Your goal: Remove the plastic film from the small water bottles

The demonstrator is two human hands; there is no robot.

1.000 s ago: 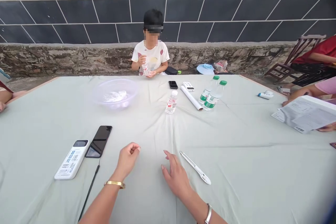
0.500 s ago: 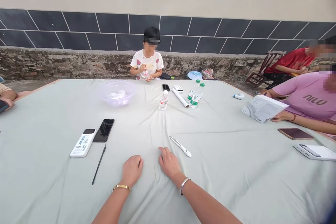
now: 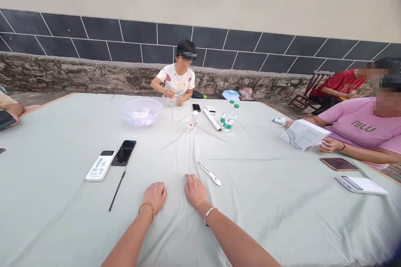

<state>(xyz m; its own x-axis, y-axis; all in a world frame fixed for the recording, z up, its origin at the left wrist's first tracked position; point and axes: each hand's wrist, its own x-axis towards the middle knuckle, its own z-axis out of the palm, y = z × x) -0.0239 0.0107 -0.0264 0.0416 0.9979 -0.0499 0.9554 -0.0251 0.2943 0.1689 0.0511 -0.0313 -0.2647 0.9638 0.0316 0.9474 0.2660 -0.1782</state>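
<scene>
the left hand [image 3: 155, 197] and right hand [image 3: 196, 190] rest palm-down on a pale sage-green cotton tablecloth [image 3: 260, 217], their fingers lightly curled, close together and pinching nothing. a slim white pen-shaped plastic tool [image 3: 209, 173] lies on the cloth just beyond the right hand's fingers, and a thin black stylus [image 3: 117, 190] lies to the left of the left hand. the cloth is creased around the palms, so a hard drag of either hand could tug it, shifting the white tool or toppling the small clear plastic water bottle [image 3: 193, 122] standing farther off.
</scene>
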